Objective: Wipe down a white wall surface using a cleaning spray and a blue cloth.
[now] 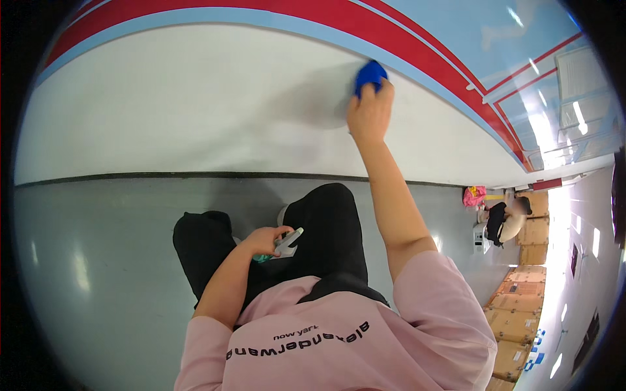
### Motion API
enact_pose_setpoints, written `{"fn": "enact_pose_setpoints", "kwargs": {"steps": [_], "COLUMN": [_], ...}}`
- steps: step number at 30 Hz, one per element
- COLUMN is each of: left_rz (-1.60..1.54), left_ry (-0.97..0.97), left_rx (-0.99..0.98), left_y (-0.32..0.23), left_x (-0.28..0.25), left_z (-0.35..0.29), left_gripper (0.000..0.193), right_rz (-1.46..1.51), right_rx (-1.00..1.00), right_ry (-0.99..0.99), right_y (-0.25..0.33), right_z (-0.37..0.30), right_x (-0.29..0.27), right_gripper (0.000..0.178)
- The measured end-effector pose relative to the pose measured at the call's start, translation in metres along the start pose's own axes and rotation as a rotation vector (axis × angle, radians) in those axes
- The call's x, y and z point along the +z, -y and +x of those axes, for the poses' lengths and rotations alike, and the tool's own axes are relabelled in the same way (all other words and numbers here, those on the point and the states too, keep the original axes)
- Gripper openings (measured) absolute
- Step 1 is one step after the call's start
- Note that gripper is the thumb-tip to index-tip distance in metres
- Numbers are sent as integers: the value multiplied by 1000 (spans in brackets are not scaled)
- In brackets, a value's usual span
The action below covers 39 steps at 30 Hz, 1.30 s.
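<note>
My right arm is stretched forward, and my right hand (370, 118) is closed on a blue cloth (370, 73). The cloth rests against the white wall panel (195, 98), close to the light blue and red stripes along its upper edge. Lower down, over my lap, my left hand (262, 241) is wrapped round a spray bottle (289, 242). The bottle's pale trigger head shows beside my fingers, with a bit of green below; my hand and the trigger head hide most of its body.
A dark strip (195, 174) runs where the panel meets the grey floor (98, 274). Far off at right, a person (512, 225) bends beside a white box-shaped thing (480, 238) and a pink bag (473, 195). Wooden crates (518, 313) stand behind.
</note>
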<state>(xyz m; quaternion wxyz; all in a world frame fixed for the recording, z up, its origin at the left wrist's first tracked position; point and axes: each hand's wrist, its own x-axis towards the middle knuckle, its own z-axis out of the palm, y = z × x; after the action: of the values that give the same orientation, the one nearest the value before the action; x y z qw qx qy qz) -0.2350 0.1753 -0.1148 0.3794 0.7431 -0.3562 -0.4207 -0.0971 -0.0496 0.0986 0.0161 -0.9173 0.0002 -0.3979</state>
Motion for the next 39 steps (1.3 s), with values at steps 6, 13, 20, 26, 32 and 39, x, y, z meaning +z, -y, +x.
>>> {"fn": "enact_pose_setpoints", "kwargs": {"steps": [6,13,20,26,32,39], "left_rz": [-23,3,-32,-11,-4,-42], "left_ry": [-20,-12,-10,-12,-39,-53], "left_rx": [-2,-53,-36,-48,-41,-45], "left_y": [5,3,8,10,11,16], "left_x": [2,0,3,3,5,7], "left_z": [7,1,7,3,4,4], "left_gripper": [78,81,82,84,84,83], "right_rz": [102,10,-62,-39,-22,-47], "right_rx": [-162,-172,-334,-306,-336,-418], "right_ry": [-29,-65,-71,145,-5,148], "right_y": [44,29,21,28,22,20], "right_z": [4,12,14,8,19,2], "right_x": [20,2,8,3,-1,12], "right_gripper": [28,20,19,20,20,16]}}
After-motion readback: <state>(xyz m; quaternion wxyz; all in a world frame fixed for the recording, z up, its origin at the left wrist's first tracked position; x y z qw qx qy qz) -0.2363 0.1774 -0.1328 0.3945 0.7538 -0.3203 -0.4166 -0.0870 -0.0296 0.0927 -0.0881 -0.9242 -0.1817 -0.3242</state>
